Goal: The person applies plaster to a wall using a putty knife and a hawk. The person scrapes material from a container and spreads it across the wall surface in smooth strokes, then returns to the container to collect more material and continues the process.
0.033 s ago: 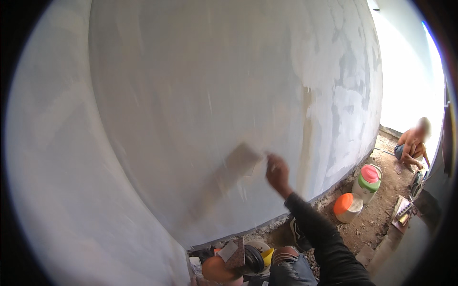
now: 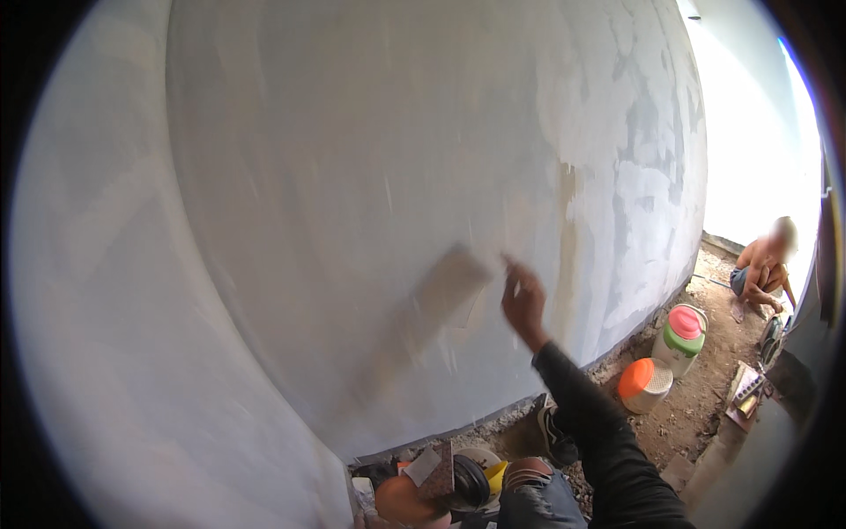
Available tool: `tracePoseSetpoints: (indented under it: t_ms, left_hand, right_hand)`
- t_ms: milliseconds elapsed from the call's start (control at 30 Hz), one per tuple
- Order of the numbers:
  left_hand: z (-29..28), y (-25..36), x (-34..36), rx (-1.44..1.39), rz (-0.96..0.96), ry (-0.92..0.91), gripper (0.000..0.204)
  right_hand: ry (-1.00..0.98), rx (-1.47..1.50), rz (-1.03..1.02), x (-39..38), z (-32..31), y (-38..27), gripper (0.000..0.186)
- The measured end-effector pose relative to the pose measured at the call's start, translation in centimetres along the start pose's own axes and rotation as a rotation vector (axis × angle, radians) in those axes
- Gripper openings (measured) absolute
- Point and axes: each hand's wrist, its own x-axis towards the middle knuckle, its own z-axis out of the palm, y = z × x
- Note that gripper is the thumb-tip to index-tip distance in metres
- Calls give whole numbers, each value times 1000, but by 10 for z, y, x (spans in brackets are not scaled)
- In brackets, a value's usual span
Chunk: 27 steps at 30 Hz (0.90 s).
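My right hand (image 2: 526, 304) is raised close to the large grey wall (image 2: 379, 176), its fingers closed. A thin, blurred edge shows at the fingertips, but I cannot make out what it belongs to. On the wall left of the hand falls a broad, soft shadow of the hand and arm. The wall's coating is patchy, with pale streaks and a tan vertical strip to the right. My left hand does not show. Low down, a speckled brown board (image 2: 438, 476) carries a flat grey plate (image 2: 422, 466), beside a rounded orange-brown shape (image 2: 407, 501).
A dark round item (image 2: 469, 481) and a yellow container (image 2: 495, 477) sit beside my bent knee. Along the wall's foot on the right stand an orange-topped tub (image 2: 643, 386) and a pink-and-green-lidded jug (image 2: 680, 339). Farther back, another person (image 2: 762, 269) squats near a fan-like object (image 2: 772, 339).
My right hand has moved slightly up and to the right along the wall. Its shadow has risen with it. The things on the ground stay put.
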Motion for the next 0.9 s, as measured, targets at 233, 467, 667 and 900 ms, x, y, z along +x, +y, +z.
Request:
tracePoseSetpoints:
  t_ms: [233,467,667,900]
  left_hand:
    - [-13,194,8,721,369,-182,33]
    - [9,73,12,253,25,-126,34]
    - [16,75,9,360,334,21,33]
    - [-12,218,3,-132,-179,-6,31]
  right_hand:
    - [191,-393,-43,157,48,-32,40]
    - [-226,51,-389,11,47,-90,33]
    - [175,-278,605,95,-7,53,49]
    - [142,-112,402,189,24,-68,39]
